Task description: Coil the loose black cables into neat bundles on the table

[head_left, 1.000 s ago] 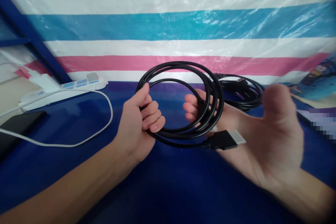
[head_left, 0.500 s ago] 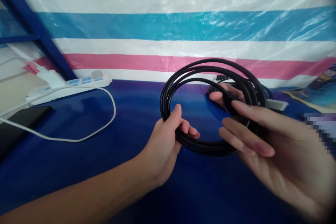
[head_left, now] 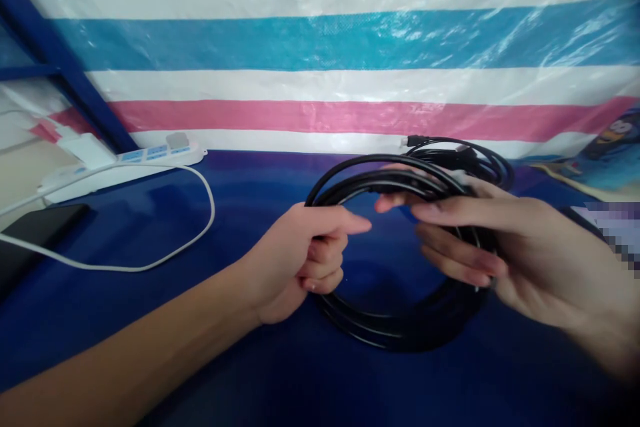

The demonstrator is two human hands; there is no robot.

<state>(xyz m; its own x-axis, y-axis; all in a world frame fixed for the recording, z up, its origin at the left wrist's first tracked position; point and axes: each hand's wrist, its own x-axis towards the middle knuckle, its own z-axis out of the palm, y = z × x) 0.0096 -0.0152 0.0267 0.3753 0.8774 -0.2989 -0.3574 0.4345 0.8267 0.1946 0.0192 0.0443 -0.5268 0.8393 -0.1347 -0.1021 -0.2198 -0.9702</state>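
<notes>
A thick black cable (head_left: 400, 333), wound into a round coil of several loops, is held up over the blue table (head_left: 240, 360). My left hand (head_left: 310, 247) is closed around the coil's left side, its thumb pointing right across the loops. On the opposite side my right hand (head_left: 480, 233) grips the bundled loops, the thumb in front and the fingers curled through the middle. Some motion blur lies over the right hand. Behind it, on the table, rests a second black cable (head_left: 485, 153) in a smaller coil, with a connector at its left end.
At the left back stands a white power strip (head_left: 125, 177) with a white adapter (head_left: 87, 150) in it. A white cord (head_left: 213, 213) loops over the table by a dark flat object (head_left: 45, 233). Striped plastic sheeting (head_left: 300, 47) hangs behind. Farther right is a colourful bag (head_left: 610, 153).
The coil has come lower and its loops are gathered closer together. My left fingers have curled around it. My right hand has moved slightly, uncovering the second cable behind.
</notes>
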